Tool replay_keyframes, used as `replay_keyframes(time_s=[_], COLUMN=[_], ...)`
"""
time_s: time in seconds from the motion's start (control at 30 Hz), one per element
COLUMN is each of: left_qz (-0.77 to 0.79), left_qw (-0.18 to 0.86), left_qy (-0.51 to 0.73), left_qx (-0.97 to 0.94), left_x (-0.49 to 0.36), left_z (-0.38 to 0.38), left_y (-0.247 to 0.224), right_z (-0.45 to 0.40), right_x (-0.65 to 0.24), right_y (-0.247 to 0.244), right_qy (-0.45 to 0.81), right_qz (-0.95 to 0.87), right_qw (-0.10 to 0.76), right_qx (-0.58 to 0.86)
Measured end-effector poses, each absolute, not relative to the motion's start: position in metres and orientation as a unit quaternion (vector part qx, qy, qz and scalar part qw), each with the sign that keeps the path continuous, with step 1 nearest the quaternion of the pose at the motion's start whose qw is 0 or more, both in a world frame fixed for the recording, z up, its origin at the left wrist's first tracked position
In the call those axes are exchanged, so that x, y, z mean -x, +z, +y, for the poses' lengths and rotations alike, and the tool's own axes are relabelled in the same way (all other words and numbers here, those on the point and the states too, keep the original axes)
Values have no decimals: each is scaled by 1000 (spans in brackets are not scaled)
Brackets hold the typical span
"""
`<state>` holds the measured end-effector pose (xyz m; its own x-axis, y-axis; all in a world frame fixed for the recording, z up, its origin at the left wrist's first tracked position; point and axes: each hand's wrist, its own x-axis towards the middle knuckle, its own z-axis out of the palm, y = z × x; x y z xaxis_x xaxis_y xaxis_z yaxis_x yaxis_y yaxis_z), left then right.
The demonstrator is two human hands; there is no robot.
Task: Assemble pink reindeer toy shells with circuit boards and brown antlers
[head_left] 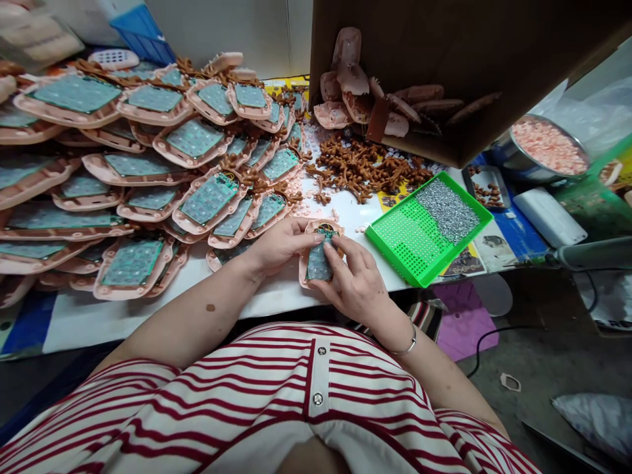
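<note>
A pink plastic shell with a green circuit board and a grey keypad sheet (318, 262) is held upright-facing above the front edge of the white table. My left hand (279, 247) grips its left side, the thumb reaching onto the board's upper part. My right hand (356, 275) is on its right side, with the thumb and fingertips pressed on the keypad sheet. Thin wires show at the top of the shell. Whether a small part sits between my right fingertips is hidden.
Stacked pink shells with boards (207, 201) fill the left. Brown parts (355, 164) lie behind, near a cardboard box (395, 66) of pink shells. A green tray (419, 227) of small metal pieces is at right, before a metal bowl (548, 148) of pink pieces.
</note>
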<state>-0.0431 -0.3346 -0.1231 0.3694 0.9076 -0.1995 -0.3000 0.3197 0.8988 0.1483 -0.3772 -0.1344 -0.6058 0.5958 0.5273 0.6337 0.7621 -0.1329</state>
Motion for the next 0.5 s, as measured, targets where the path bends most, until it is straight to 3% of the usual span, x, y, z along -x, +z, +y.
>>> replay_keyframes(time_s=[0.5], left_qz=[346], left_qw=[765], left_qy=[398], left_qx=[-371], left_x=[40], left_z=[-338], left_y=[-123], right_z=[-379], right_x=[-146], right_y=[-130], right_qy=[-50], right_qz=[-900], right_qw=[259], right_qx=[346])
